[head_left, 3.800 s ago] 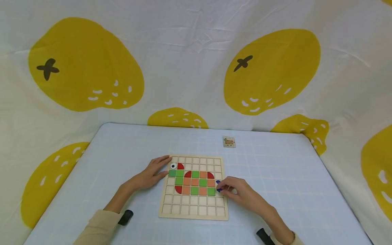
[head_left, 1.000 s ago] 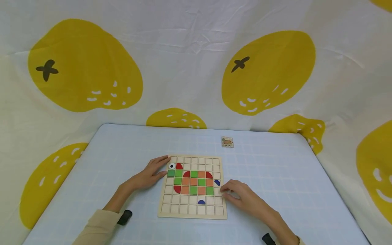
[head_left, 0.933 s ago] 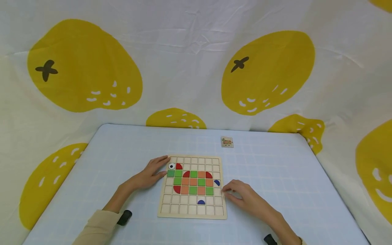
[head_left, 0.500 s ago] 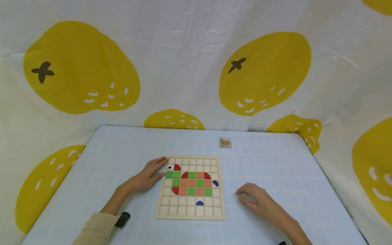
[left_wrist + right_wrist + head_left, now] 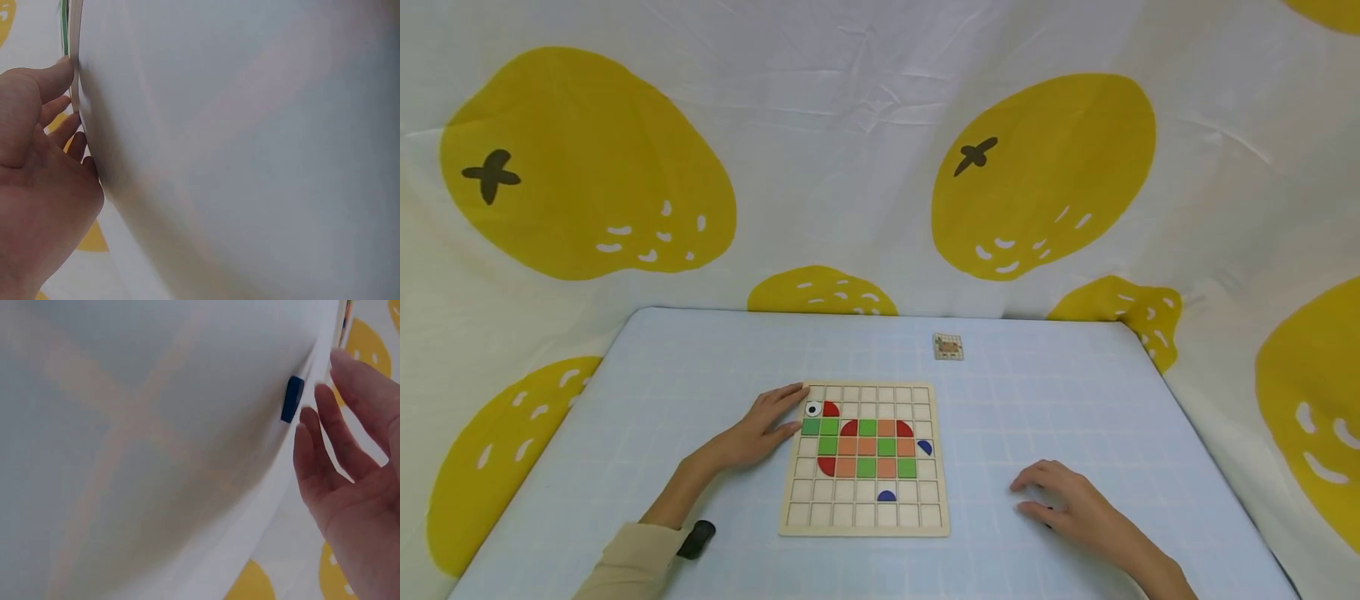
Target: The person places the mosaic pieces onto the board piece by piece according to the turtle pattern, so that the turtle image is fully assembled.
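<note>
A wooden grid board (image 5: 865,531) lies on the table, with green, orange and red tiles and a round eye tile (image 5: 812,409) set in its cells. My left hand (image 5: 756,435) rests at the board's left edge, fingers extended and touching the rim; the left wrist view shows the thumb (image 5: 53,81) against that edge. Two blue half-round tiles sit on the board, one at the right side (image 5: 925,447) and one lower down (image 5: 887,496). Right of the board, my right hand (image 5: 1078,508) hovers with loosely bent fingers, holding nothing. Close to its fingertips a dark blue piece (image 5: 292,399) lies on the table.
Behind the board, a small card (image 5: 948,347) printed with a grid picture lies on the pale blue checked tablecloth (image 5: 737,350). A white curtain (image 5: 835,167) with big yellow fruit prints hangs along the table's back edge.
My right hand placed blue half-round tiles on the board, let go, then moved right and toward the table's near side. The left hand stays at the board's edge.
</note>
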A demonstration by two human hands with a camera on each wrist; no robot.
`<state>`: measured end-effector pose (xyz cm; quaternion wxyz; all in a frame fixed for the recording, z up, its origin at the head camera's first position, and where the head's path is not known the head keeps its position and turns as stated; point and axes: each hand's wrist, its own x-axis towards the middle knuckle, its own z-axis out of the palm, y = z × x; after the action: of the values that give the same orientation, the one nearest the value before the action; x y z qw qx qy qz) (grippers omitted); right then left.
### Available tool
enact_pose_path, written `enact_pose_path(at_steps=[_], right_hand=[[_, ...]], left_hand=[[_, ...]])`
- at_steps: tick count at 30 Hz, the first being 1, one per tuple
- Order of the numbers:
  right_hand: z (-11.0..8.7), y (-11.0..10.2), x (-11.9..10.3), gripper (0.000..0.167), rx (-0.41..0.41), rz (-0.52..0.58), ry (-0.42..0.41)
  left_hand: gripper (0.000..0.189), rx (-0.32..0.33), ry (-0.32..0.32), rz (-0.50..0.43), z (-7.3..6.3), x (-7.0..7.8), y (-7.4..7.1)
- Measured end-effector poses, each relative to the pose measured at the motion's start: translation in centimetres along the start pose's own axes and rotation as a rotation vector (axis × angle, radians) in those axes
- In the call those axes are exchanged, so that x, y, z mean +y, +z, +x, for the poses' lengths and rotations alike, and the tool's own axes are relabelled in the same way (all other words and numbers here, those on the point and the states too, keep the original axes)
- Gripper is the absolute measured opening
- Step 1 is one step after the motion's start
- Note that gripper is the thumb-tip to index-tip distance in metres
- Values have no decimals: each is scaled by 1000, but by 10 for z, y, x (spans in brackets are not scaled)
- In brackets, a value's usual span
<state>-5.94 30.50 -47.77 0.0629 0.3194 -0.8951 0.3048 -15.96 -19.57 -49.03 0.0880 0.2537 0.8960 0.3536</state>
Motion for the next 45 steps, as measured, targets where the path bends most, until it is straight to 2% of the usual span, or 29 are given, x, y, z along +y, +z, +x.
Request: enact_pose_path(at_steps=[8, 15, 22, 28, 36, 40, 45], right_hand=[[-18, -7, 9, 28, -38, 2, 7], [-30, -12, 17, 32, -67, 103, -15], [-30, -8, 22, 34, -50, 184, -35], [-26, -5, 20, 28, -10, 150, -8], [-31, -15, 20, 25, -109, 212, 38], [-37, -18, 25, 28, -148, 252, 8], [-40, -16, 30, 34, -122, 294, -81]], left_hand=[[61, -12, -14, -2, 1, -1, 1], [61, -17, -15, -4, 2, -2, 1], [61, -15, -16, -3, 1, -5, 1], [61, -19, -21, 3, 2, -6, 2], [61, -24, -19, 7, 4, -2, 1], [60, -17, -10, 16, 3, -1, 1], [59, -8, -3, 18, 2, 0, 1]])
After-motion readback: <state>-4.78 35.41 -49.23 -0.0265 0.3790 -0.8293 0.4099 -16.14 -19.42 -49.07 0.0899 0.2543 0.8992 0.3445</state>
